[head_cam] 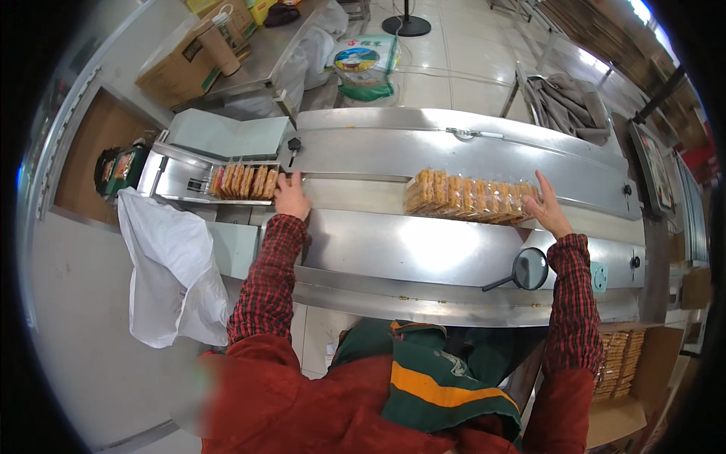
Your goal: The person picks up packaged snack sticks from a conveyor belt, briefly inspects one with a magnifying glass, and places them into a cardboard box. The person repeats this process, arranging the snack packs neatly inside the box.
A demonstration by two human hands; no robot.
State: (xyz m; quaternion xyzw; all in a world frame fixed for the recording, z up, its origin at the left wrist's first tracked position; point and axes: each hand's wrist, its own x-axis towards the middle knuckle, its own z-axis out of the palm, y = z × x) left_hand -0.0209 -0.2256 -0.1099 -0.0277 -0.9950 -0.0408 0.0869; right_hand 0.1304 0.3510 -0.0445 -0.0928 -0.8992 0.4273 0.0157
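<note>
At the left, my left hand (292,196) rests its fingers against the end of a row of wrapped crackers (245,181), which stand on edge in a metal trough (173,176). My right hand (547,209) has its fingers spread, thumb at the right end of a longer row of clear-wrapped crackers (465,197). That row lies in the channel of a stainless steel conveyor (363,194), between its metal side covers. Whether the right thumb presses on the last packet cannot be told.
A magnifying glass (530,269) lies on the near cover, with a light-blue round-marked item (599,277) to its right. A white plastic bag (170,272) hangs at the left. An open cardboard box (652,369) of packed crackers stands lower right. Black knobs (294,144) stick up from the covers.
</note>
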